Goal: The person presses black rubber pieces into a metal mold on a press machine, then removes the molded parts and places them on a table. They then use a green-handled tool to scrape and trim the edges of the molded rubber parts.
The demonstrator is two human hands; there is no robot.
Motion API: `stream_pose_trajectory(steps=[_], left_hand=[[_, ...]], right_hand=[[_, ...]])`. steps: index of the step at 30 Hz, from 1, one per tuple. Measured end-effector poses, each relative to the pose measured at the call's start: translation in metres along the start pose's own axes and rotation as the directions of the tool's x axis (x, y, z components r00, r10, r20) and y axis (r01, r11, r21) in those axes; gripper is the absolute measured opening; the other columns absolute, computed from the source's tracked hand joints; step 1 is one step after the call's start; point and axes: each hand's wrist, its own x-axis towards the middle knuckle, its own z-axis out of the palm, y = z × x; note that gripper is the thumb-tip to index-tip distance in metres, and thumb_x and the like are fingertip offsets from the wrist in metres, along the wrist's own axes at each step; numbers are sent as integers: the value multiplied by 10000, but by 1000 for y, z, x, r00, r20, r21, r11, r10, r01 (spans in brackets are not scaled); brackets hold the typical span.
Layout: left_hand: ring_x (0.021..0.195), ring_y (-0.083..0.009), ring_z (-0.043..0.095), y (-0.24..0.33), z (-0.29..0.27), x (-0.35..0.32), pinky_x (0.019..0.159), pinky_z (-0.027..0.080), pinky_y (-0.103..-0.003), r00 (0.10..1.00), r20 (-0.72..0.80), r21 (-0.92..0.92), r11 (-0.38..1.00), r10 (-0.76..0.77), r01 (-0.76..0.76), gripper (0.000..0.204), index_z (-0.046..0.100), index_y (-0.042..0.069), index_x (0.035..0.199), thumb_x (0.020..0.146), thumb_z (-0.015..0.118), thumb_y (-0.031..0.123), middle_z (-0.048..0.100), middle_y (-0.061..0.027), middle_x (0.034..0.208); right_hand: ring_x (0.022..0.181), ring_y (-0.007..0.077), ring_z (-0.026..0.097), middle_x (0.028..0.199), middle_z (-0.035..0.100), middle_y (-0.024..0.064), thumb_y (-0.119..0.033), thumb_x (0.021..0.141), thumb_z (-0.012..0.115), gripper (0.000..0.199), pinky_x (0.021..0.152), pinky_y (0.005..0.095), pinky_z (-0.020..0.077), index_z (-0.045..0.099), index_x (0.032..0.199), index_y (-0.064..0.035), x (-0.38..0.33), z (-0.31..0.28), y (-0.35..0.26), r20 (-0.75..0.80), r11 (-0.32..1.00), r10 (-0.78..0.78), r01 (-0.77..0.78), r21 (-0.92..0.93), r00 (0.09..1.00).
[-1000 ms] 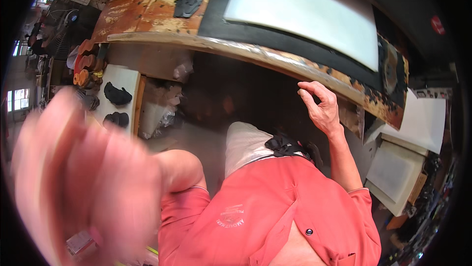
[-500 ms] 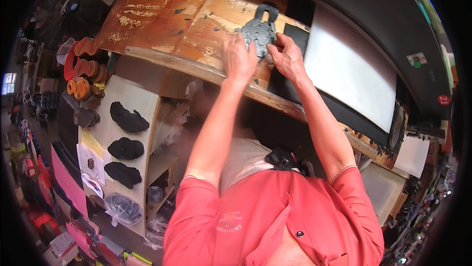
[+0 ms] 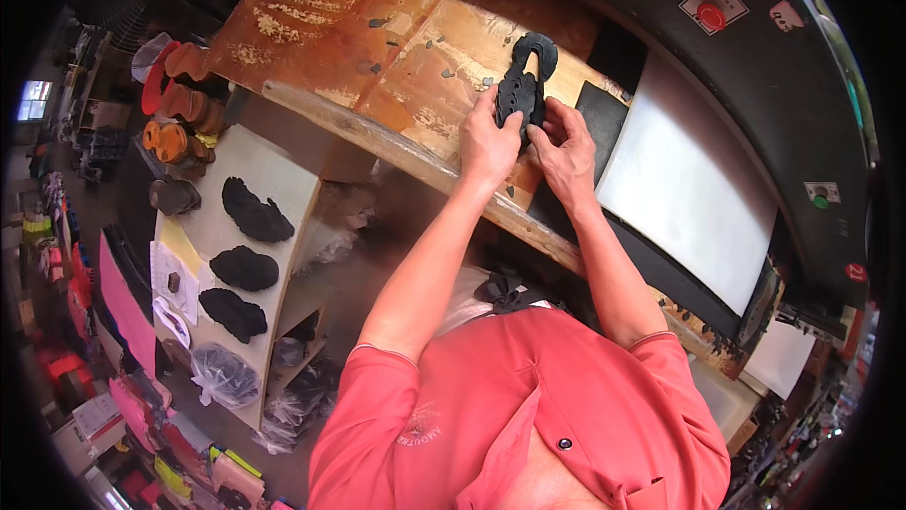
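Both hands hold a black die-cut piece above the scuffed wooden bench. Small holes run along its body, and an open loop forms its far end. It looks thick, perhaps several layers, though I cannot tell. My left hand grips its left edge, thumb on the near face. On the opposite side my right hand pinches the near right edge between thumb and fingers. My fingers cover the near end. Small dark scraps lie on the bench beside the piece.
The wooden bench has a worn front edge. To the right lie a black sheet and a white board under a dark machine with a red button. Stacks of black pieces sit on a pale shelf unit at left.
The piece lay nearly flat, broad and grey under my hands; now it is lifted, narrower and turned darker side up. Both hands have closed on it. The head view has shifted slightly.
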Motion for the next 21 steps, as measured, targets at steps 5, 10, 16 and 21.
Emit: stream_pose_trajectory(steps=[5, 10, 16, 21], left_hand=[[1111, -328, 714, 19, -34, -8, 987, 555, -394, 957, 45, 173, 941, 287, -291, 414, 713, 16, 1308, 895, 740, 36, 756, -193, 1147], [972, -350, 692, 2, -51, -20, 895, 564, -440, 812, 222, 111, 814, 539, -570, 322, 735, 49, 1196, 877, 722, 10, 739, -163, 1011], [1021, -388, 663, -17, -49, -39, 915, 548, -481, 861, 228, 162, 854, 455, -494, 400, 642, 62, 1341, 943, 679, 33, 673, -165, 1040], [1069, -406, 705, 11, -100, -64, 945, 567, -464, 929, 119, -33, 937, 350, -348, 308, 703, -5, 1219, 937, 732, 115, 732, -215, 1135]], right_hand=[[1459, 418, 456, 1583, 463, 230, -55, 760, 850, 780, 1209, 505, 386, 578, 1491, -69, 25, -44, -49, 108, 784, -505, 507, -360, 857], [1259, 422, 599, 1329, 655, 203, -84, 838, 829, 582, 1075, 492, 482, 639, 1386, -43, 63, -60, -66, 656, 597, -487, 768, -232, 576], [865, 445, 644, 902, 672, 225, -144, 944, 755, 237, 768, 507, 511, 686, 1132, -16, 55, -47, -65, 816, 720, -220, 654, -234, 534], [793, 445, 678, 877, 705, 221, -115, 940, 763, 204, 710, 460, 534, 687, 1088, 4, 42, -44, -113, 864, 809, -138, 558, -184, 485]])
